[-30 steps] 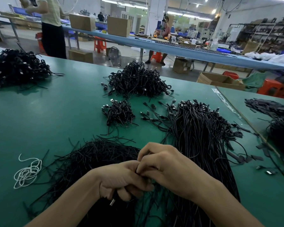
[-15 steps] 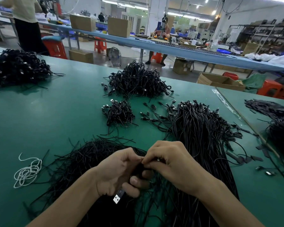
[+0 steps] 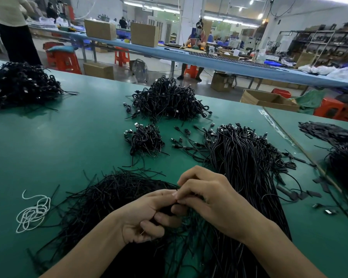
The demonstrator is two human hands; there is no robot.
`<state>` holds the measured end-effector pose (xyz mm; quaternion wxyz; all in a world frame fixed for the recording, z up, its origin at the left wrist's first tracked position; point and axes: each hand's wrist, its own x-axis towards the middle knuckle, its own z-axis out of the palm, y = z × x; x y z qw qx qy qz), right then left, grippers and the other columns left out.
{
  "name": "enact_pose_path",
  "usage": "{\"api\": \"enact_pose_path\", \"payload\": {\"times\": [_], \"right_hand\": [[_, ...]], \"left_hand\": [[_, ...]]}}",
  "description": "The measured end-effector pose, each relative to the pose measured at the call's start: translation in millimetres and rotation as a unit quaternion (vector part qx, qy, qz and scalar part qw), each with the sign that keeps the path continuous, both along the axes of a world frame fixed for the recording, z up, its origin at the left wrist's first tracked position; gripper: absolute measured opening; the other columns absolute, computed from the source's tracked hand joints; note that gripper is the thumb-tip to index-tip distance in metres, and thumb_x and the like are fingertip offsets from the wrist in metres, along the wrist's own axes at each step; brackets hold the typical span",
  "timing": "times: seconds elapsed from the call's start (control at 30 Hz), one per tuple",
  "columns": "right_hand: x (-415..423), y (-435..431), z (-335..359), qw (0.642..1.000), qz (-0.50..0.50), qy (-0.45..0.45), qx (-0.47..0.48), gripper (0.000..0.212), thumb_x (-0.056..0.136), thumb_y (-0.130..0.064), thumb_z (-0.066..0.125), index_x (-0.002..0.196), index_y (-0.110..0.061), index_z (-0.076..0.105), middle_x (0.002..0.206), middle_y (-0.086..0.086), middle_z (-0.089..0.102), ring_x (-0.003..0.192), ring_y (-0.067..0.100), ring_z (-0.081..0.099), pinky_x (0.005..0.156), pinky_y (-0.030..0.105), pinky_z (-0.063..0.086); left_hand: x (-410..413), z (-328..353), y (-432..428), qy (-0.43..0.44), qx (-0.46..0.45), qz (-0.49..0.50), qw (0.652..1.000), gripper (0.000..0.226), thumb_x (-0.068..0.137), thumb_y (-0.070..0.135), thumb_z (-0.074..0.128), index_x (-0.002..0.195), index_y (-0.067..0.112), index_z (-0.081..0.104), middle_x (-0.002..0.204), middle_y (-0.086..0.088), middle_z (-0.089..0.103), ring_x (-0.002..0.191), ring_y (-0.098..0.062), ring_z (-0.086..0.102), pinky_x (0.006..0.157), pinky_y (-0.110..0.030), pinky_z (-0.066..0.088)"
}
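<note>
- A thin black cable (image 3: pixel 166 210), mostly hidden, sits at six o'clock on the table (image 3: pixel 78 149).
- Both hands grip it: left hand (image 3: pixel 147 217) curled round it, right hand (image 3: pixel 215 199) pinching it.
- One white cord (image 3: pixel 33 211) at nine o'clock; one large heap (image 3: pixel 167 101) at twelve.

On my feed, a loose coil of white string (image 3: pixel 33 212) lies at the left of the green table (image 3: pixel 78 141). Farther back I see a small cable bundle (image 3: pixel 146 138), and behind it a big tangled heap (image 3: pixel 169 99). Another heap (image 3: pixel 20 83) sits far left (its plugs glint silver). Beyond the table's edge stand an orange stool (image 3: pixel 62 59) and a floor fan (image 3: pixel 140 70). A cardboard box (image 3: pixel 99 29) rests on a long blue bench (image 3: pixel 209 59).
</note>
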<state>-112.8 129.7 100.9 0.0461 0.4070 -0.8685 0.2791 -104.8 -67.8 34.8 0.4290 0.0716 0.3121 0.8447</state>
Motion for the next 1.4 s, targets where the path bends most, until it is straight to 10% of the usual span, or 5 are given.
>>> {"api": "enact_pose_path", "payload": {"times": [0.67, 0.97, 1.4], "right_hand": [[4, -2, 2, 0.997, 0.045, 0.001, 0.066, 0.007, 0.095, -0.014, 0.063, 0.095, -0.02, 0.068, 0.096, -0.007, 0.061, 0.085, 0.011, 0.06, 0.074, 0.034, 0.052], [7, -5, 1, 0.996, 0.044, 0.013, 0.078, 0.008, 0.097, -0.016, 0.061, 0.1, -0.023, 0.062, 0.099, -0.012, 0.058, 0.091, 0.003, 0.054, 0.08, 0.025, 0.049], [1, -2, -3, 0.997, 0.016, 0.047, 0.067, 0.012, 0.095, -0.013, 0.061, 0.1, -0.025, 0.059, 0.09, -0.012, 0.06, 0.086, 0.004, 0.051, 0.077, 0.026, 0.047]], "left_hand": [[-8, 5, -12, 0.007, -0.093, -0.095, 0.991, 0.04, 0.101, 0.016, 0.032, 0.095, 0.016, 0.072, 0.08, 0.002, 0.044, 0.053, -0.002, 0.034, 0.033, -0.008, 0.028], [-9, 10, -13, 0.029, -0.157, -0.093, 0.983, 0.007, 0.095, 0.015, 0.042, 0.098, 0.015, 0.048, 0.076, 0.003, 0.044, 0.05, -0.001, 0.032, 0.031, -0.007, 0.023], [-9, 11, -4, 0.003, -0.082, -0.056, 0.995, 0.019, 0.09, 0.011, 0.047, 0.086, 0.01, 0.066, 0.077, -0.001, 0.046, 0.053, -0.005, 0.031, 0.033, -0.01, 0.026]]}}
